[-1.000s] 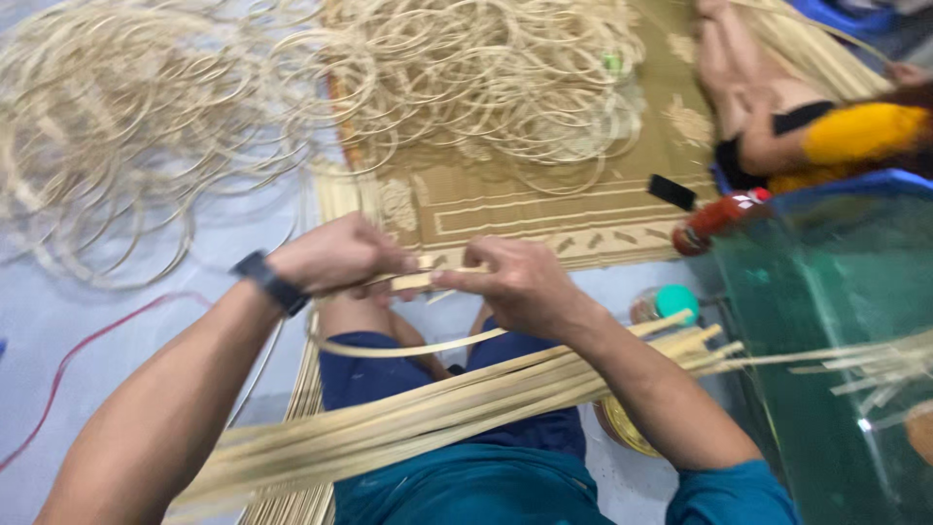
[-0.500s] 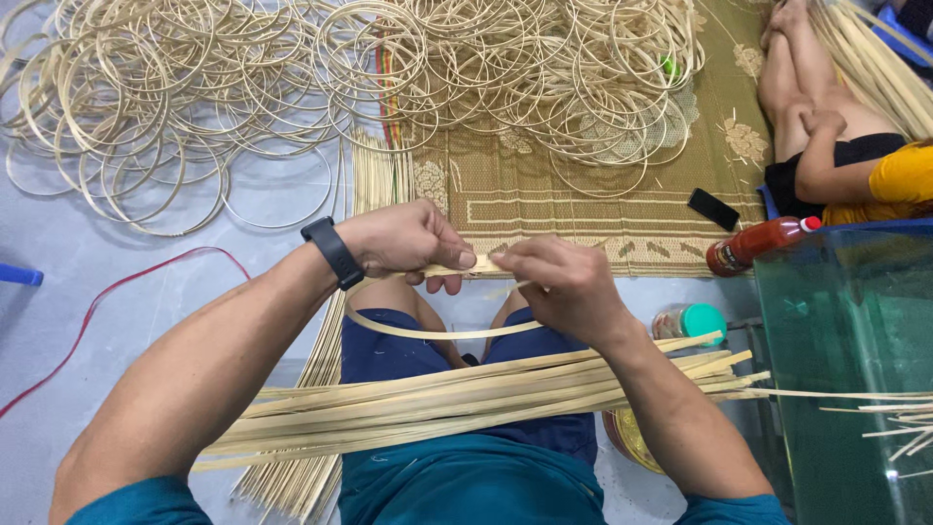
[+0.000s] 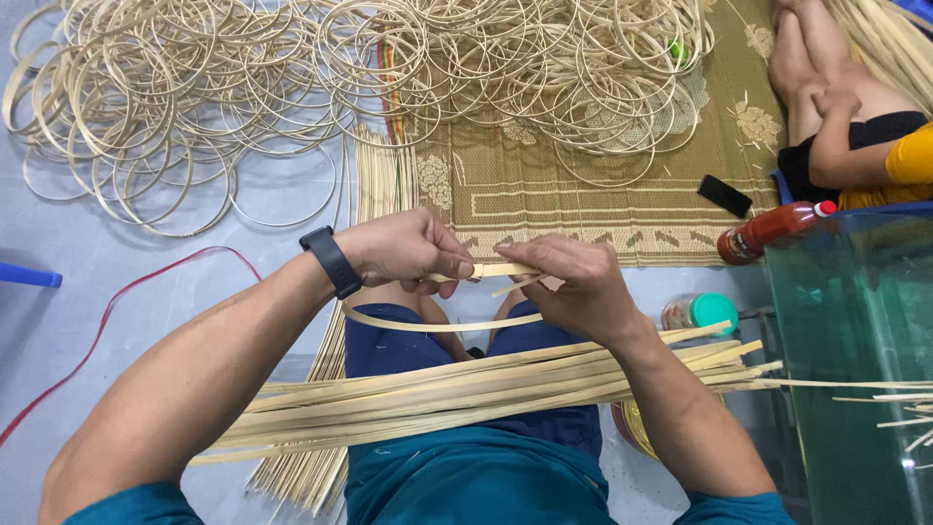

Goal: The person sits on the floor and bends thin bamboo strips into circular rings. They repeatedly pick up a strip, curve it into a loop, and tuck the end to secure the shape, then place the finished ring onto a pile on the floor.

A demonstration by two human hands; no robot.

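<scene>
My left hand and my right hand meet in front of me, both pinching the ends of one thin bamboo strip bent into a loop that sags toward my lap. The strip's overlapping ends sit between my fingertips. A black watch is on my left wrist. Across my thighs lies a bundle of long bamboo strips.
A large heap of finished bamboo rings covers the floor ahead, partly on a woven mat. Another person sits at the far right. A red bottle, black phone, green-lidded jar, glass tank and red cord are nearby.
The view has tilted so the ring pile shows more fully. My hands stay together on the strip ends, with the loop still hanging below them.
</scene>
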